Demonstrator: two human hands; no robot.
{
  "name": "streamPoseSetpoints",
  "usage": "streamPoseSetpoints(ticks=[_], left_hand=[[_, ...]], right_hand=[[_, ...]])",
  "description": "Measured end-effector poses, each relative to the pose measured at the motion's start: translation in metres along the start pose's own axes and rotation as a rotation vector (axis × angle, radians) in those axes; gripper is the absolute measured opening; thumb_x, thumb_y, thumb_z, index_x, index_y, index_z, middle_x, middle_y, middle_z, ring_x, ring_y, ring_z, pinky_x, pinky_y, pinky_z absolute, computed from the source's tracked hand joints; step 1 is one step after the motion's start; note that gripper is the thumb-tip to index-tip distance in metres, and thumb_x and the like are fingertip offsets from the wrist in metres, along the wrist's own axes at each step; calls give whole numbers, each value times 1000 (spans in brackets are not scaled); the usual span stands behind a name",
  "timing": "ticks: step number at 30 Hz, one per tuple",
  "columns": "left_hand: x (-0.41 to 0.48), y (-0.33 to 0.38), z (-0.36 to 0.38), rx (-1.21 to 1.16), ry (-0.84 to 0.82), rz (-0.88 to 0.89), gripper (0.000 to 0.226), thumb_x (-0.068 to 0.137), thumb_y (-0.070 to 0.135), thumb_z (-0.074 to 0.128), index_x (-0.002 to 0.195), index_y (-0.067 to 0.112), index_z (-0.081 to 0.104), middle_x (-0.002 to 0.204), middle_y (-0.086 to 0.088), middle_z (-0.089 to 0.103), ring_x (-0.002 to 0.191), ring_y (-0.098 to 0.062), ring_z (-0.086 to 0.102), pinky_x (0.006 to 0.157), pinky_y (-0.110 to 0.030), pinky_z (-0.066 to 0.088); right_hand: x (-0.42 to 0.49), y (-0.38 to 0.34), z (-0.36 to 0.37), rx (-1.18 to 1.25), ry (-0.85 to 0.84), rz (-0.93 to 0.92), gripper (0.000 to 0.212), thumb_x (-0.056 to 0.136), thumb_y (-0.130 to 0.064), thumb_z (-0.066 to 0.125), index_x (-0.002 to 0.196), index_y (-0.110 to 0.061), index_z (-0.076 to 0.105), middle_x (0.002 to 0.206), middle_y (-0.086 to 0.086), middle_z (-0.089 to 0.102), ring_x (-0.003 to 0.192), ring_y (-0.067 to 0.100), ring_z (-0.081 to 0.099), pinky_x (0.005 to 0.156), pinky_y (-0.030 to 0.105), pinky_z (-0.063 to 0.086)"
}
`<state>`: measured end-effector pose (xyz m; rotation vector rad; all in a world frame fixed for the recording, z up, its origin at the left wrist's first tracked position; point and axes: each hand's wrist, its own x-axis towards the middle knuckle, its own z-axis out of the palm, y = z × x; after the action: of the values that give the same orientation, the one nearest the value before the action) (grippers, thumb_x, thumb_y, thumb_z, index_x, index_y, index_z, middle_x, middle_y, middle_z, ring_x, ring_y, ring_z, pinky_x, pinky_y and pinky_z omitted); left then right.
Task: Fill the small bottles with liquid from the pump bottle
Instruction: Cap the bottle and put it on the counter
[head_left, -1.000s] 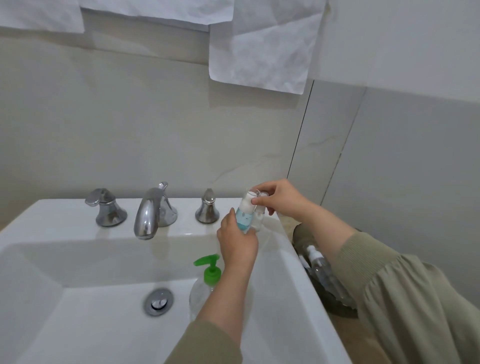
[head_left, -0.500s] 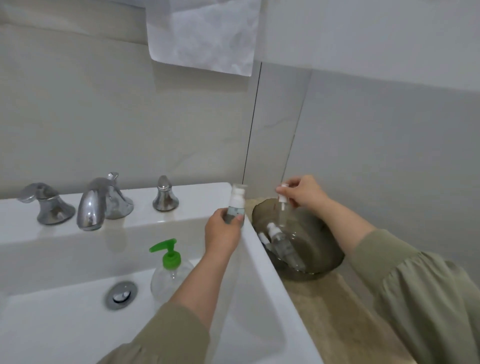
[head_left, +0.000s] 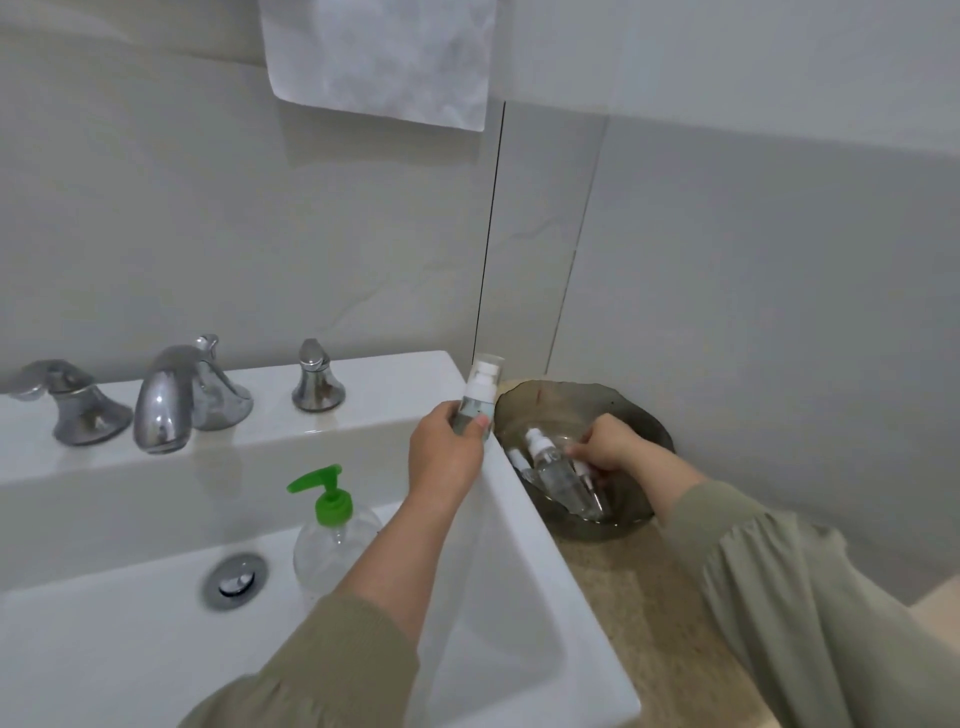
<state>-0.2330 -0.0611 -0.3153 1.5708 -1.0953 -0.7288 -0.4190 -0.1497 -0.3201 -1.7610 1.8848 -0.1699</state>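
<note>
Whereas half a second ago the right hand (head_left: 605, 449) pinched a white pump top above the dark bowl (head_left: 641, 415), it has now dropped inside that bowl, just right of the sink (head_left: 524, 501), fingers curled against the clear bottles (head_left: 550, 465) lying there; whether they grip one cannot be told. The left hand (head_left: 444, 460) stays at the sink's right rim, fingers and thumb wrapped round an upright small bottle (head_left: 477, 397), clear with a white pump under a clear cap. Bare speckled counter (head_left: 641, 618) runs along the sink's right wall, and the green-topped pump bottle (head_left: 332, 538) stands inside the sink beside the drain (head_left: 234, 579).
</note>
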Motion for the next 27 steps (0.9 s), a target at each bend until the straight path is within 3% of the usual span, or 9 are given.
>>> streamPoseSetpoints(ticks=[4,6,8,11,14,16,22,24,27], left_hand=[[-4,1,0,6,-16,19,27,90,21,59,115,12,62,104,-1,63,89,-15,54,79,-24,39],[-5,2,0,28,-29,40,29,89,21,61,116,12,63,106,-1,64,90,-14,54,81,-23,39],[-6,2,-1,67,-40,63,31,87,22,63,117,12,63,110,-2,65,96,-17,57,83,-23,40],[-6,2,-1,116,-57,78,35,85,25,66,118,13,64,114,-3,67,103,-19,60,87,-26,44],[-6,3,-1,149,-63,92,37,83,26,68,118,13,64,115,-3,67,104,-20,61,90,-29,46],[-7,4,-1,158,-66,99,38,83,26,68,118,15,64,114,-3,68,103,-21,61,91,-31,47],[-7,4,0,135,-110,126,37,83,27,68,118,16,65,112,-1,69,101,-19,62,90,-31,48],[-7,4,2,90,-139,117,42,84,26,68,123,14,61,116,-2,66,103,-17,61,91,-27,46],[-10,4,3,72,-175,99,48,86,27,66,130,12,54,121,-1,63,109,-13,57,93,-24,42]], right_hand=[[-4,1,2,134,-52,7,38,94,-26,57,66,-1,55,36,2,53,31,13,53,42,22,45],[-7,-1,-4,158,-57,-26,36,95,-25,56,70,1,57,42,5,56,35,15,55,44,23,46],[-11,-8,-11,165,7,-120,27,95,-24,54,85,0,63,64,7,63,47,15,54,49,24,46],[-20,-23,-22,649,-82,-278,18,94,-17,55,105,-6,63,94,7,67,61,11,51,52,20,43],[-28,-35,-27,908,-257,-388,13,91,-11,56,100,-7,65,86,2,67,67,10,56,57,21,46],[-30,-42,-24,905,-269,-417,11,88,-7,59,97,-8,66,79,1,66,68,10,59,60,22,50],[-32,-48,-17,1030,-299,-391,12,88,-1,58,99,-4,62,86,10,69,78,21,69,75,32,58],[-33,-48,-21,1068,-237,-378,11,91,0,54,98,-4,61,85,10,68,75,20,68,71,31,59],[-26,-43,-35,1053,22,-311,13,94,-3,51,104,-2,60,88,9,61,72,18,62,60,24,57]])
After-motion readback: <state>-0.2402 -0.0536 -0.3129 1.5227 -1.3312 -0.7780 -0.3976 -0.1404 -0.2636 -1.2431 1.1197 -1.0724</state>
